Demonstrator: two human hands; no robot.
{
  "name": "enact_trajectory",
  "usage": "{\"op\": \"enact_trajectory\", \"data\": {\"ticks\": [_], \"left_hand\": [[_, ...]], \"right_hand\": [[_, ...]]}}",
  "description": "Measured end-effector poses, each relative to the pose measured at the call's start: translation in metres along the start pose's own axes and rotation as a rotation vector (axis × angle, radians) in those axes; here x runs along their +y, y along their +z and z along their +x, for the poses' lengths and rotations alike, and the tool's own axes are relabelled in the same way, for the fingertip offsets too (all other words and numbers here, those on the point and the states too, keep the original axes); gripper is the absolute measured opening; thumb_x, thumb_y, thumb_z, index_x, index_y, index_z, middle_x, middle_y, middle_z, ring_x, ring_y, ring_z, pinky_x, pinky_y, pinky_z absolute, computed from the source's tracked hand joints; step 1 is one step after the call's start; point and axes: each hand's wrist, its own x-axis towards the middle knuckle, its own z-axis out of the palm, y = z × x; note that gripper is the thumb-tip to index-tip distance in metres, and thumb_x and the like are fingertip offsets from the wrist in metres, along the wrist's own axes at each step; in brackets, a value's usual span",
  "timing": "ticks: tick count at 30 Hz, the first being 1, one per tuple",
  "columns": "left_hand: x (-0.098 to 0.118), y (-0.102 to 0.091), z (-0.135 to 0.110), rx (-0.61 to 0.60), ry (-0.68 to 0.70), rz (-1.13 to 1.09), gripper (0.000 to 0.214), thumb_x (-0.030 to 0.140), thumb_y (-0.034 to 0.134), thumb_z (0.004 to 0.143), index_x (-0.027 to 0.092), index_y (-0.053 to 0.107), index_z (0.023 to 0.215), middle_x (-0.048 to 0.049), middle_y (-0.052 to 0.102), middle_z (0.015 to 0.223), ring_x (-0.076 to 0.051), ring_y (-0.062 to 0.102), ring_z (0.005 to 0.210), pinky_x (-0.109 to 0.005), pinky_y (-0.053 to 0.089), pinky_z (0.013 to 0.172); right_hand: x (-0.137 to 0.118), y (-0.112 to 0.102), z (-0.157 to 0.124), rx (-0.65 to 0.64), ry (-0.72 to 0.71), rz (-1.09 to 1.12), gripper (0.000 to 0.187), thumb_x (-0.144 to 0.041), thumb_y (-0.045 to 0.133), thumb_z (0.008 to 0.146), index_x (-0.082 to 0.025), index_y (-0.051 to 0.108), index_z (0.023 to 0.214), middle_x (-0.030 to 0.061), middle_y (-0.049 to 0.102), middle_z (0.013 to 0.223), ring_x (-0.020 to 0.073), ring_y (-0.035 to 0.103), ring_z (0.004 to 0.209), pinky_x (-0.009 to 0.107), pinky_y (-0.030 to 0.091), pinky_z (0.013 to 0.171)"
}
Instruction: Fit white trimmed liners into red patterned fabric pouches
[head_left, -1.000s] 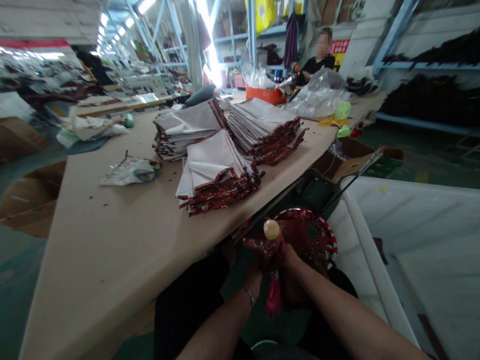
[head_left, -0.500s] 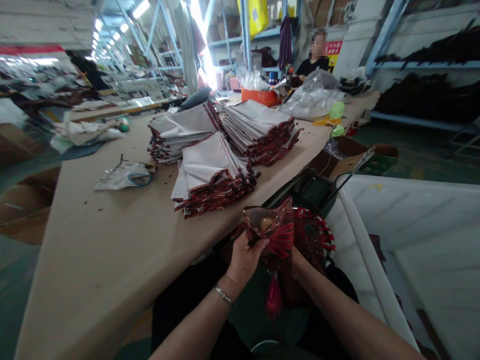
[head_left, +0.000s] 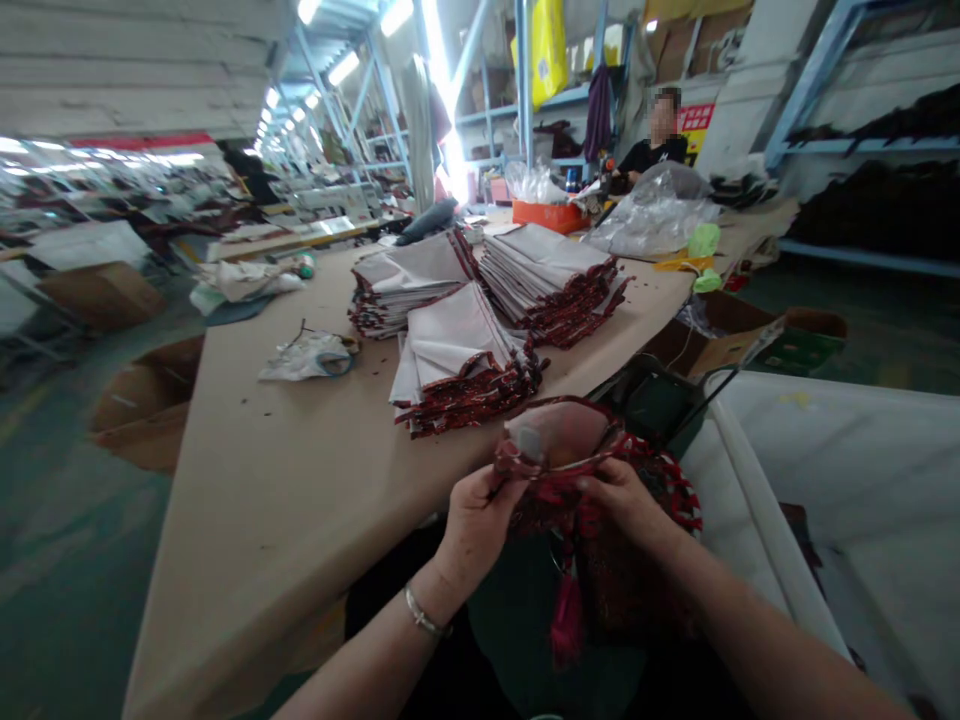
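Note:
Above my lap, beside the table edge, both hands grip the rim of a dark red patterned bag. Its mouth gapes upward and shows a pale lining. My left hand is closed on the left side of the rim, thumb in front. Opposite it, my right hand pinches the near right part of the rim. A pink-red tassel hangs below the bag. Behind my right hand is a red-and-white wrapped handle, partly hidden by the bag and my forearm.
Several stacks of white-backed, red-edged pieces lie on the brown-covered table. A crumpled white cloth item lies left of them. To my right stands a large white bin. Clear plastic bags lie farther back, near a seated person.
My right hand has come up from beneath or behind the bag to its rim. The bag's mouth is now spread wider. The camera view has shifted left.

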Motion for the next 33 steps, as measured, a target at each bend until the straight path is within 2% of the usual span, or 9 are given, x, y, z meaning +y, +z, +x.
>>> {"op": "enact_trajectory", "data": {"ticks": [4, 7, 9, 12, 18, 21, 23, 26, 33], "left_hand": [[0.04, -0.006, 0.02, -0.025, 0.224, 0.004, 0.027, 0.031, 0.07, 0.073, 0.018, 0.069, 0.098, -0.0037, 0.072, 0.087, -0.017, 0.065, 0.079, -0.026, 0.052, 0.074], [0.052, -0.03, 0.043, 0.122, 0.388, 0.222, 0.021, 0.032, 0.063, 0.08, 0.017, 0.067, 0.094, -0.0042, 0.071, 0.086, -0.014, 0.064, 0.077, -0.025, 0.051, 0.073], [0.055, -0.049, 0.063, 0.239, 0.433, 0.416, 0.016, 0.03, 0.061, 0.082, 0.016, 0.067, 0.089, -0.0035, 0.07, 0.082, -0.014, 0.063, 0.073, -0.025, 0.051, 0.071], [0.057, -0.066, 0.096, 0.311, 0.494, 0.667, 0.016, 0.026, 0.06, 0.08, 0.017, 0.067, 0.09, -0.0048, 0.07, 0.089, -0.016, 0.064, 0.08, -0.028, 0.052, 0.077], [0.058, -0.054, 0.135, 0.162, 0.594, 1.069, 0.031, 0.025, 0.063, 0.076, 0.015, 0.066, 0.104, -0.0094, 0.069, 0.103, -0.023, 0.061, 0.099, -0.035, 0.047, 0.093], [0.058, -0.045, 0.142, 0.105, 0.527, 1.189, 0.024, 0.022, 0.055, 0.08, 0.015, 0.069, 0.098, -0.0093, 0.07, 0.097, -0.022, 0.063, 0.094, -0.034, 0.048, 0.089], [0.059, -0.045, 0.146, 0.085, 0.482, 1.198, 0.025, 0.02, 0.048, 0.083, 0.016, 0.071, 0.093, -0.0085, 0.071, 0.094, -0.021, 0.064, 0.09, -0.031, 0.048, 0.087], [0.062, -0.053, 0.147, 0.077, 0.461, 1.146, 0.025, 0.024, 0.048, 0.084, 0.017, 0.071, 0.094, -0.0067, 0.071, 0.091, -0.019, 0.065, 0.086, -0.029, 0.048, 0.084], [0.061, -0.078, 0.144, -0.006, 0.531, 1.116, 0.021, 0.021, 0.055, 0.079, 0.016, 0.071, 0.092, -0.0068, 0.071, 0.091, -0.02, 0.065, 0.083, -0.03, 0.049, 0.081]], "right_hand": [[-0.091, 0.015, 0.015, 0.275, -0.203, 0.147, 0.022, -0.036, 0.073, 0.071, -0.023, 0.069, 0.088, -0.0016, 0.073, 0.086, 0.0177, 0.067, 0.077, 0.032, 0.053, 0.078], [-0.162, 0.017, 0.013, 0.41, -0.232, 0.165, 0.023, -0.037, 0.068, 0.075, -0.025, 0.067, 0.095, -0.001, 0.073, 0.084, 0.0164, 0.068, 0.069, 0.034, 0.054, 0.075], [-0.183, 0.008, 0.012, 0.444, -0.15, 0.07, 0.023, -0.038, 0.065, 0.076, -0.025, 0.066, 0.096, 0.0001, 0.072, 0.077, 0.0163, 0.066, 0.06, 0.033, 0.054, 0.066], [-0.152, -0.023, 0.008, 0.458, 0.019, -0.189, 0.026, -0.044, 0.064, 0.073, -0.025, 0.065, 0.091, -0.0007, 0.071, 0.071, 0.0179, 0.063, 0.055, 0.031, 0.051, 0.055], [0.022, -0.092, -0.026, 0.448, 0.21, -0.737, 0.033, -0.052, 0.05, 0.076, -0.022, 0.064, 0.081, 0.0066, 0.072, 0.083, 0.0278, 0.068, 0.082, 0.038, 0.054, 0.075], [0.068, -0.107, -0.037, 0.492, 0.216, -0.835, 0.034, -0.046, 0.053, 0.07, -0.021, 0.065, 0.089, 0.0118, 0.072, 0.095, 0.0319, 0.067, 0.095, 0.044, 0.05, 0.09], [0.066, -0.107, -0.032, 0.47, 0.156, -0.874, 0.041, -0.045, 0.052, 0.07, -0.018, 0.064, 0.098, 0.014, 0.069, 0.108, 0.0317, 0.063, 0.105, 0.046, 0.045, 0.097], [0.026, -0.09, -0.009, 0.37, 0.021, -0.896, 0.041, -0.045, 0.049, 0.076, -0.017, 0.064, 0.102, 0.0124, 0.069, 0.109, 0.0279, 0.063, 0.104, 0.045, 0.045, 0.097], [-0.088, -0.002, 0.049, 0.119, -0.451, -0.877, 0.028, -0.037, 0.047, 0.089, -0.018, 0.065, 0.098, 0.0065, 0.068, 0.095, 0.0197, 0.063, 0.089, 0.033, 0.049, 0.083]]}}
